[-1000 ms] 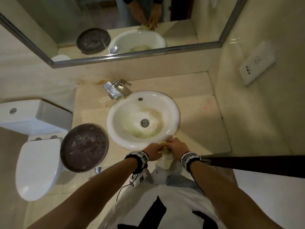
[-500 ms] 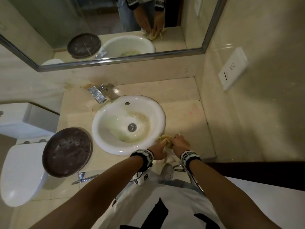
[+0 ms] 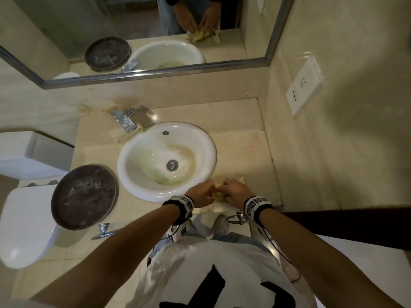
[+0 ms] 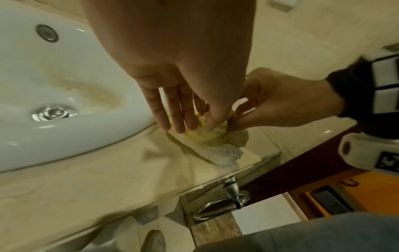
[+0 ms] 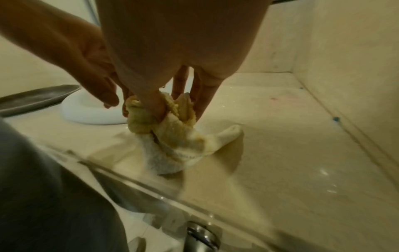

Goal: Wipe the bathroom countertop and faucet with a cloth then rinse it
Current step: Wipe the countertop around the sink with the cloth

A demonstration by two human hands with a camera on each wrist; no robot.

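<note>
Together both hands [image 3: 219, 192] pinch bunched cloth [image 5: 172, 136] upright.

A home bathroom: white sink [image 3: 133, 174] set in a beige marble table [image 3: 240, 138], wall mirror [image 3: 142, 25] above, toilet [image 3: 24, 225] at lower left.

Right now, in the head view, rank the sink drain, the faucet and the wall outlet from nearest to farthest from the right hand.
From the right hand, which grips the cloth:
1. Sink drain, in the basin, ahead and to the left.
2. Faucet, behind the sink at the back left.
3. Wall outlet, high on the right wall.
</note>
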